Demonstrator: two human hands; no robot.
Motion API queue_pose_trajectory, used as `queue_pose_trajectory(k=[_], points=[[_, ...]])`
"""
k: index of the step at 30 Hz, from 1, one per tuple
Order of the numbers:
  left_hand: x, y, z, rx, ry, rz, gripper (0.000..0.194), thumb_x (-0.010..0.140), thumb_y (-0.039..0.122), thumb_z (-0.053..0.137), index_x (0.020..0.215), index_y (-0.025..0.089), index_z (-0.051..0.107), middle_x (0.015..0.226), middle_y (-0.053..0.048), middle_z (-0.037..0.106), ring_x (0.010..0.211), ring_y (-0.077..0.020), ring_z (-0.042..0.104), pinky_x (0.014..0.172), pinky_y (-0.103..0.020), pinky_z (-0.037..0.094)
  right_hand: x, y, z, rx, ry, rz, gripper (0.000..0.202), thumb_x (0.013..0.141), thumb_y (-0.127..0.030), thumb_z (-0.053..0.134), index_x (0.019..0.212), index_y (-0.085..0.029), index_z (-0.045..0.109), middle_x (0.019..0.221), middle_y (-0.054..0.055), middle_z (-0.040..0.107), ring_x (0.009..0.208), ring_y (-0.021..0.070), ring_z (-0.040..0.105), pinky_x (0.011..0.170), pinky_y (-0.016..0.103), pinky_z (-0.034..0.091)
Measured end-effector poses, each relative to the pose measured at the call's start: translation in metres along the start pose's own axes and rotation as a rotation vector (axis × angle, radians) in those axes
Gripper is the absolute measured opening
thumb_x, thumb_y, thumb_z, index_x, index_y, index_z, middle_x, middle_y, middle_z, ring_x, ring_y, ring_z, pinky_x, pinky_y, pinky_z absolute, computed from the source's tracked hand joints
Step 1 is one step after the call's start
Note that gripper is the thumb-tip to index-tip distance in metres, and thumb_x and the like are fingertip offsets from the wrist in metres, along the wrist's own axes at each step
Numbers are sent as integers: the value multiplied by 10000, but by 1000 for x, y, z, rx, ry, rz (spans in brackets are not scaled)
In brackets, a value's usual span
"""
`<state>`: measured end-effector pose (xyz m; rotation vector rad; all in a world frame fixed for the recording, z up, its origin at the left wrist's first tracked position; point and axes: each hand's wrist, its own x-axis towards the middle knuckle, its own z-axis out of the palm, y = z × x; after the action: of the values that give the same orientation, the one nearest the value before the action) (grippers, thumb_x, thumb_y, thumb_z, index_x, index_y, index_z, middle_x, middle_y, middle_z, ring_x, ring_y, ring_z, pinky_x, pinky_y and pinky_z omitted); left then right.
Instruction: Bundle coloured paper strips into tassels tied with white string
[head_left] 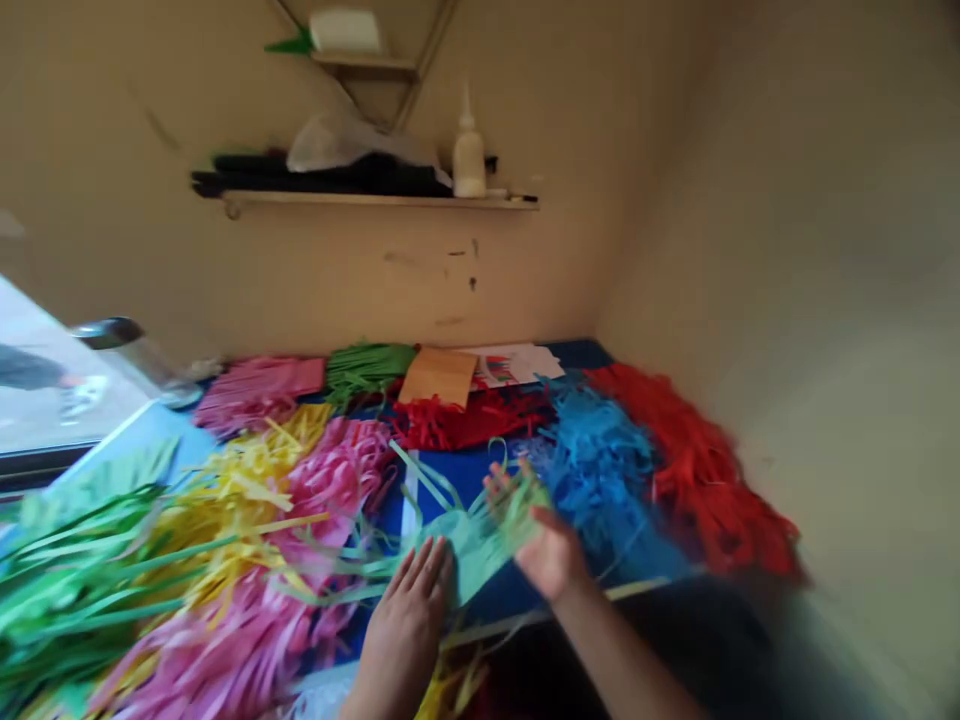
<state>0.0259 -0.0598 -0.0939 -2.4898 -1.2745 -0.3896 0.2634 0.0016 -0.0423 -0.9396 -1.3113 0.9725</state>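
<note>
A sheet of pale green fringed paper point(476, 550) lies on the blue tabletop, its long strips trailing left. My left hand point(409, 600) rests flat on the sheet's left part, fingers stretched out and close together. At the sheet's other end is my right hand point(547, 545), palm turned up and inward. Its thumb and fingers are around the lifted green end, with some strips across the fingers. Motion blur softens this hand and the paper in it.
Fringed paper in green point(90, 580), yellow point(225, 500), pink point(247, 630), blue point(600, 460) and red point(697, 470) surrounds the work spot. A brown paper piece point(439, 376) lies at the back. A wall shelf point(375, 200) holds a white bottle point(469, 160). A wall stands right.
</note>
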Motion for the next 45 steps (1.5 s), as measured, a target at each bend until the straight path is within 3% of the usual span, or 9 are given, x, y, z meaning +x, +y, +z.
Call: queue_pose_trajectory(k=[5, 9, 11, 19, 24, 30, 35, 42, 45], points=[[25, 27, 26, -120, -12, 26, 569, 757, 98, 491, 1311, 177, 590, 1364, -122, 612, 1254, -272, 583, 1020, -424, 480, 3, -23, -86, -271, 743, -80, 568, 845, -359, 638, 1373, -231, 469, 1319, 129, 610, 1223, 264, 585, 1020, 496, 481], [43, 35, 17, -221, -25, -55, 500, 788, 115, 479, 1268, 146, 616, 1304, -136, 654, 1218, -289, 607, 1044, -473, 435, -38, -14, -37, -795, -217, -327, 623, 819, -332, 666, 1401, -214, 480, 1370, 151, 584, 1303, 318, 522, 1168, 588, 262], [50, 36, 11, -256, -41, -103, 428, 819, 121, 466, 1202, 166, 653, 1267, -122, 680, 1182, -277, 631, 1053, -473, 416, -49, 0, -8, -858, -426, -370, 533, 827, -236, 615, 1353, -201, 536, 1258, 125, 672, 1224, 290, 598, 1187, 582, 213], [18, -38, -17, -115, -96, -272, 484, 809, 24, 427, 1166, 262, 650, 1159, -75, 737, 1045, -287, 682, 1008, -574, 374, -23, 27, -16, -831, -439, -531, 371, 791, -74, 509, 1080, -229, 684, 1062, 38, 763, 1037, 187, 695, 1147, 483, 252], [-41, -96, -46, 39, -68, -294, 423, 845, 358, 505, 1256, 358, 604, 1256, -81, 686, 1108, -394, 623, 926, -638, 424, -26, 26, -14, -924, -569, -482, 292, 787, -128, 594, 1059, -207, 666, 1098, 49, 748, 1054, 206, 670, 1082, 465, 303], [6, -38, -66, -104, 71, 170, 663, 780, 490, 600, 1416, 362, 464, 1411, -23, 586, 1267, -310, 548, 1060, -478, 384, -28, 25, -10, -972, -594, -480, 161, 840, -157, 573, 973, -216, 643, 979, 31, 752, 979, 189, 656, 1045, 434, 320], [64, -4, -34, -413, -226, -28, 325, 806, 281, 657, 1130, 271, 673, 1069, -39, 763, 1042, -246, 682, 1043, -462, 409, -25, 18, -35, -1002, -586, -545, 232, 851, -114, 526, 1007, -234, 651, 1001, 24, 749, 999, 197, 643, 1068, 455, 284], [37, -15, -10, -467, -129, -77, 308, 860, 108, 507, 1047, 254, 703, 1056, -27, 764, 971, -183, 689, 861, -331, 476, -27, -2, -34, -1052, -603, -392, 432, 837, -153, 580, 1263, -222, 584, 1250, 95, 665, 1212, 261, 543, 1056, 479, 271], [33, -18, -9, -468, -97, -95, 255, 855, 154, 544, 980, 286, 723, 999, -6, 773, 967, -188, 691, 945, -368, 438, -22, 7, -26, -961, -663, -372, 230, 880, -154, 585, 1089, -220, 653, 1071, 44, 731, 1077, 194, 624, 992, 400, 299]])
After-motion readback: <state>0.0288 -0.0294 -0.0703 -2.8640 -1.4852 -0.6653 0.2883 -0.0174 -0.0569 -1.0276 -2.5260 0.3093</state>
